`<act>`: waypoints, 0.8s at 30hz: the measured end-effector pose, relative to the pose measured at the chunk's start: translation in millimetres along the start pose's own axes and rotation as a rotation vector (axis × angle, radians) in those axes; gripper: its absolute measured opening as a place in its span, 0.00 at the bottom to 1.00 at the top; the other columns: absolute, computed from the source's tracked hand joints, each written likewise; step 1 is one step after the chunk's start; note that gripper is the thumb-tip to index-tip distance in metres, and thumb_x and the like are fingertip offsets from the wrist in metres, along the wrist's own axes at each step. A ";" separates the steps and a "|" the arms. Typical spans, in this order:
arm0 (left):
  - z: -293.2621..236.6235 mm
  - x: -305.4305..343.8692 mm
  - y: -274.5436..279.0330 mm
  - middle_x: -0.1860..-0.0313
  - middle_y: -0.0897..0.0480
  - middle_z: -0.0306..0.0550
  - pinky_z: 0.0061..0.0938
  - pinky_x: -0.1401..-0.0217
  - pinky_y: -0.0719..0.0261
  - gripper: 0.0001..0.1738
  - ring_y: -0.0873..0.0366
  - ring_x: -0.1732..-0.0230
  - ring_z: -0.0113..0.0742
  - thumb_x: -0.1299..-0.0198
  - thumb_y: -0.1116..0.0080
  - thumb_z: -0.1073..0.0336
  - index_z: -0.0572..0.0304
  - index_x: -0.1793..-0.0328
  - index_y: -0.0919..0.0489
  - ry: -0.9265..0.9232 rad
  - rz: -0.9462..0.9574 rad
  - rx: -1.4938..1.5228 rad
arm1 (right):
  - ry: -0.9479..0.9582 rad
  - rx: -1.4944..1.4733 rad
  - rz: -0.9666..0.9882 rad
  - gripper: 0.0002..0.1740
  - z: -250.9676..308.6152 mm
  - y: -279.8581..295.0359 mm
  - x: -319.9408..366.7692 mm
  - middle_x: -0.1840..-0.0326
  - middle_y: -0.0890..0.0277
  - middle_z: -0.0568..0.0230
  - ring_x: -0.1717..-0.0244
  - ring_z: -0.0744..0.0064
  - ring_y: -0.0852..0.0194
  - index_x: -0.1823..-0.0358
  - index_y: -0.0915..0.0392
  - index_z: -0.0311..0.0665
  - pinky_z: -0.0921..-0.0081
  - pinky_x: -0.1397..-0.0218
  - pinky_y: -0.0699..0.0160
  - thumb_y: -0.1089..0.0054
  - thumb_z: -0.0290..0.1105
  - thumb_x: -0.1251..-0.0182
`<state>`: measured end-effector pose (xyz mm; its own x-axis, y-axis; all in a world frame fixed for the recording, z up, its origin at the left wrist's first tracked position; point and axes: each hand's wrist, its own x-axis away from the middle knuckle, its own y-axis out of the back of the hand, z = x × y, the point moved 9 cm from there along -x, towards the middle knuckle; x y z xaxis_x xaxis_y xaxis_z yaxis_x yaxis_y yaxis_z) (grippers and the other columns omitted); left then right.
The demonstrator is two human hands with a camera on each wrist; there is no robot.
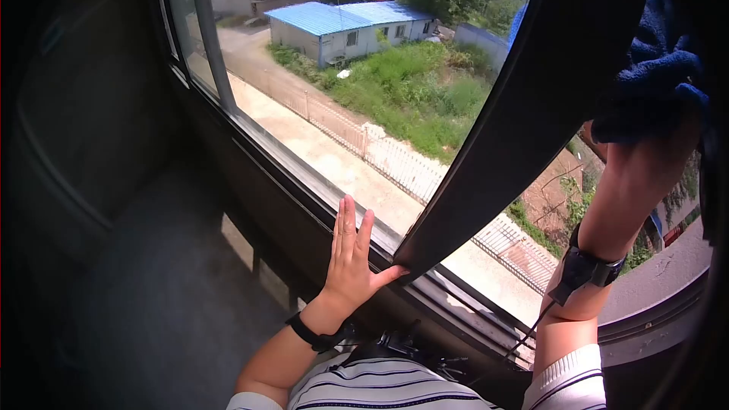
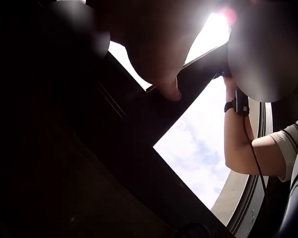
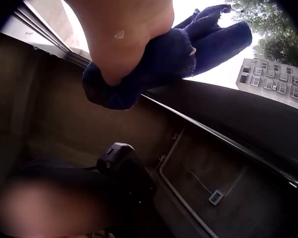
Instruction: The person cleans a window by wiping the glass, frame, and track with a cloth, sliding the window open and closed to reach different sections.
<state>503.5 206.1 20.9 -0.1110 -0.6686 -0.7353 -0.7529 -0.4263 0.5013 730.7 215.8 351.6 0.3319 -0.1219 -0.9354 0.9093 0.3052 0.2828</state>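
Observation:
My left hand [image 1: 351, 266] lies with straight, spread fingers at the lower window frame [image 1: 304, 209]. Its thumb reaches to the foot of the dark upright of the sliding sash [image 1: 524, 118]. In the left wrist view the same hand [image 2: 149, 39] shows as a dark shape, thumb pointing down over the frame. On the other side of that upright, my raised right hand [image 3: 126, 32] grips a bunched dark blue cloth [image 3: 168, 54]. The head view has the cloth [image 1: 657, 87] at the upper right, covering most of the fingers, close beside the dark upright.
The window track [image 1: 486, 323] runs along the bottom, with a curved-looking ledge [image 1: 653, 315] at the right. Outside are a fence [image 1: 364, 144], grass and a blue-roofed building [image 1: 319, 19]. A cable [image 2: 255, 158] hangs from the right wrist device. Pipework [image 3: 176, 186] follows the inside wall.

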 end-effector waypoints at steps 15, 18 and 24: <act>15.7 6.8 -10.9 0.17 0.66 0.73 0.56 0.18 0.57 0.70 0.67 0.17 0.70 0.55 0.23 0.46 0.62 0.16 0.60 -0.060 0.090 -0.016 | 0.347 1.306 -0.066 0.32 9.6 -84.5 65.8 0.32 0.24 0.57 0.25 0.53 0.37 0.34 0.26 0.34 0.56 0.19 0.48 0.30 0.22 0.44; 16.7 5.6 -6.1 0.17 0.66 0.70 0.55 0.18 0.55 0.69 0.67 0.16 0.68 0.54 0.23 0.49 0.61 0.15 0.60 -0.080 0.113 -0.006 | 0.031 1.239 -0.133 0.33 19.9 -143.8 63.2 0.35 0.22 0.64 0.21 0.52 0.45 0.37 0.22 0.38 0.57 0.19 0.50 0.26 0.23 0.48; 12.8 2.4 1.0 0.16 0.66 0.69 0.55 0.18 0.55 0.70 0.68 0.16 0.67 0.56 0.21 0.52 0.58 0.15 0.59 -0.121 0.108 0.013 | -0.254 1.184 -0.297 0.29 -6.2 -167.8 174.3 0.20 0.52 0.42 0.22 0.44 0.45 0.50 0.11 0.51 0.58 0.24 0.36 0.22 0.22 0.59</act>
<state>494.1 211.9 13.7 -0.2682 -0.6317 -0.7273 -0.7409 -0.3473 0.5749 634.3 149.3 139.7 -0.0059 -0.2600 -0.9656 0.5808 -0.7870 0.2083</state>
